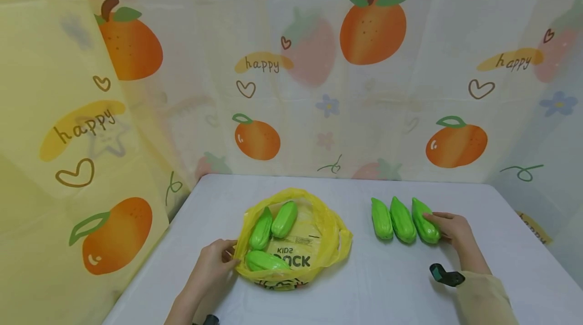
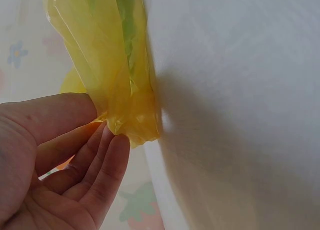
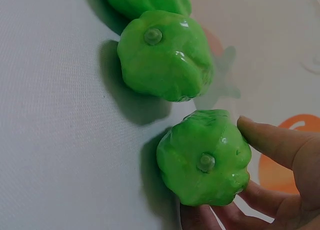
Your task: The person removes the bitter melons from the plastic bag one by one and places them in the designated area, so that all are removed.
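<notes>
3 sides of printed sheeting (image 1: 300, 143), left, far and right, close around the white table (image 1: 346, 289), with oranges, strawberries, hearts and the word "happy" scattered over the cloth. On the table's left half I see a yellow bag (image 1: 334, 221), its mouth spread wide towards me and dark lettering (image 1: 291, 260) on its plastic.

At the bag's left edge, the left hand (image 1: 216, 259) pinches a fold of the rim, thumb against fingers, with only the thin plastic between them. Over on the right, the right hand (image 1: 453, 229) has its thumb on 1 side of the right gourd (image 1: 424, 224) and its fingers curled round the other, spread just as far as the gourd is thick. I cannot tell whether that gourd bears on the table.

Just left of it lie the middle gourd (image 1: 403, 221) and then the left gourd (image 1: 381, 218), all 3 bright green and glossy, stretching from near to far. Inside the bag are 3 more: 2 side by side at the far left (image 1: 261, 230) (image 1: 284, 219), and 1 lying crosswise at the near left (image 1: 267, 261).

Smallest is a black wrist piece (image 1: 446, 275) beside the right sleeve (image 1: 485, 294).
</notes>
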Demonstrator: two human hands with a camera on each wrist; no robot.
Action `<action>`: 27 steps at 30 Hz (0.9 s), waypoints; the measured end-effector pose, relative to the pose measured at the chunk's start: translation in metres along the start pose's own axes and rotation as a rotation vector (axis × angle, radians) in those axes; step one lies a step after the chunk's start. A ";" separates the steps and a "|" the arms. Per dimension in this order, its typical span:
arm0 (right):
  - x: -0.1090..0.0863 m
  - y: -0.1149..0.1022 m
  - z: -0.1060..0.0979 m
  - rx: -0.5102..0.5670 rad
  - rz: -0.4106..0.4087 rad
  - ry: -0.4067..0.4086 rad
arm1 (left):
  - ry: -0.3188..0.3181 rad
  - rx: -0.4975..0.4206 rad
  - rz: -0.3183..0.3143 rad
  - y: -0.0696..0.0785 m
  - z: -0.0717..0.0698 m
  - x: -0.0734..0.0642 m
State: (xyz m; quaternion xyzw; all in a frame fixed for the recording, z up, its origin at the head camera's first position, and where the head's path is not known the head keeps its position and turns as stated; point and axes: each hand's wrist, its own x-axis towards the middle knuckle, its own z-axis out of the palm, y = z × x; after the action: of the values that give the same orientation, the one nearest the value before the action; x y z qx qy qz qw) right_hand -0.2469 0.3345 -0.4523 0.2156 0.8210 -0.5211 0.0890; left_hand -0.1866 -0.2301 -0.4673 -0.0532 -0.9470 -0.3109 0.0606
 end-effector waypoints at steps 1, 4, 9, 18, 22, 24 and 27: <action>0.000 0.000 0.000 0.001 -0.002 -0.001 | -0.003 -0.001 -0.001 0.000 0.000 0.000; 0.001 0.000 0.002 0.007 0.000 0.001 | -0.009 -0.002 -0.008 0.000 0.000 0.000; 0.002 0.000 0.003 -0.004 -0.002 -0.006 | -0.005 -0.008 -0.009 0.000 0.000 -0.001; 0.001 0.004 -0.001 0.032 -0.006 -0.010 | -0.005 -0.008 -0.006 0.000 0.000 -0.001; -0.002 0.004 -0.004 0.055 -0.016 -0.006 | -0.009 -0.011 -0.010 -0.001 -0.001 -0.001; -0.004 0.003 -0.006 0.061 -0.014 0.005 | -0.011 -0.011 -0.013 -0.001 0.000 -0.001; -0.005 0.003 -0.009 0.066 -0.005 0.015 | -0.013 -0.009 -0.015 -0.001 0.001 0.000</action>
State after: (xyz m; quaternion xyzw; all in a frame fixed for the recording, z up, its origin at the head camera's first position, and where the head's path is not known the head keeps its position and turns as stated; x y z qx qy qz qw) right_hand -0.2403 0.3418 -0.4487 0.2201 0.8046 -0.5465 0.0744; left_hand -0.1868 -0.2307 -0.4683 -0.0483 -0.9463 -0.3153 0.0516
